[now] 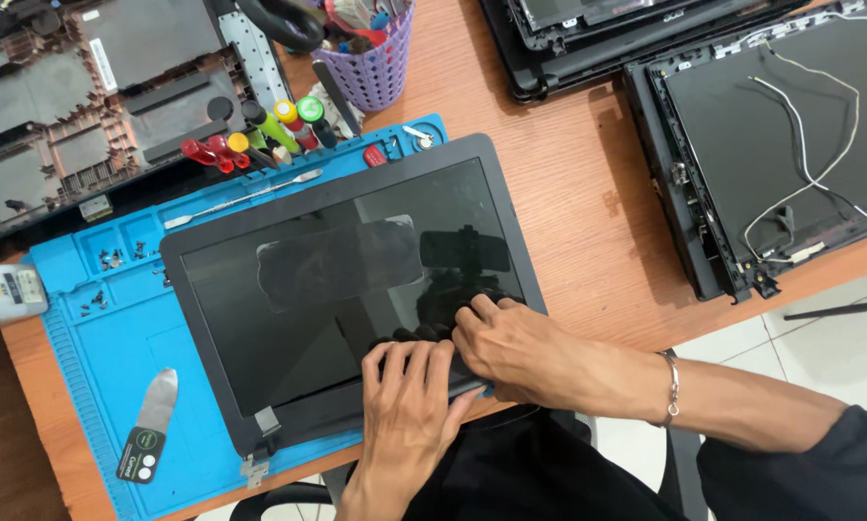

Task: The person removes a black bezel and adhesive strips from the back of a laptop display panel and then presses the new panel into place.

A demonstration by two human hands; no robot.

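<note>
Both hands press on the near edge of a laptop screen panel (347, 289) lying on a blue work mat (96, 347). Left hand (406, 405) lies flat, fingers together on the bezel; right hand (511, 349) rests just beside it, fingertips curled onto the glass. Further right, an opened laptop lid (771, 135) with loose wires sits on the wooden table (588, 193).

Laptop screen panel (356, 289): dark glossy rectangle in a black bezel, lying face up and askew on the blue mat, unlit, reflecting shapes above it. White rectangular label (103, 64): on the black laptop base at upper left. Round green-and-white stickers (142, 453): on the black handle of a flat metal pry tool, lower left of the mat
</note>
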